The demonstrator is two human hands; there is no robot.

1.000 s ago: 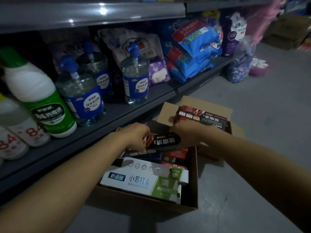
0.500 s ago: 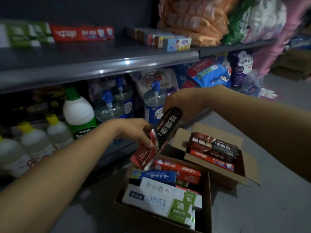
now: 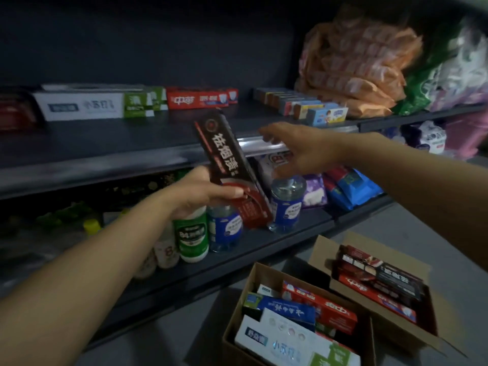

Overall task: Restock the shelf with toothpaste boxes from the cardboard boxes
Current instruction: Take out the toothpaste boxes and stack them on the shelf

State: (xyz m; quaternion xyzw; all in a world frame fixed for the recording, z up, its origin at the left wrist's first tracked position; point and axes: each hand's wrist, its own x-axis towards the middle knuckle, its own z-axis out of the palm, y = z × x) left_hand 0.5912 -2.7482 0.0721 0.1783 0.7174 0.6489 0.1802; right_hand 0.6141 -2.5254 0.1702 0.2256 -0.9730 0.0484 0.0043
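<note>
- The left hand [image 3: 203, 191] was clamped around the lower end of a dark red-and-black toothpaste box [image 3: 229, 165], thumb across its front face, fingers wrapped behind.
- That box stood tilted, its top end leaning away from the hand toward the upper left and rising level with the front edge of the upper shelf [image 3: 105, 151].
- The right hand [image 3: 298, 147] hung just to the right of the held box, fingers spread apart and holding nothing; its fingertips pointed left toward the box's upper half, but whether they touched it could not be told.
- Beyond and above the left hand, at the back of the upper shelf, lay a white-and-green toothpaste box [image 3: 92, 104] with a red toothpaste box [image 3: 200, 99] to its right.
- Beyond the right hand, on the same shelf, a row of small boxes [image 3: 303, 107] stood side by side, next to orange packets [image 3: 356, 75] piled further right.
- Directly below the left hand, on the lower shelf [image 3: 264, 247], stood a green-labelled white bottle [image 3: 191, 233] and blue-labelled clear bottles [image 3: 286, 204], the held box's bottom end overlapping them in view.
- Below the right hand, on the floor, sat the near cardboard box [image 3: 245, 307], open and packed with white, blue and red toothpaste boxes.
- Just to its right, under the right forearm, the far cardboard box [image 3: 396, 326] held dark and red toothpaste boxes stacked flat.
</note>
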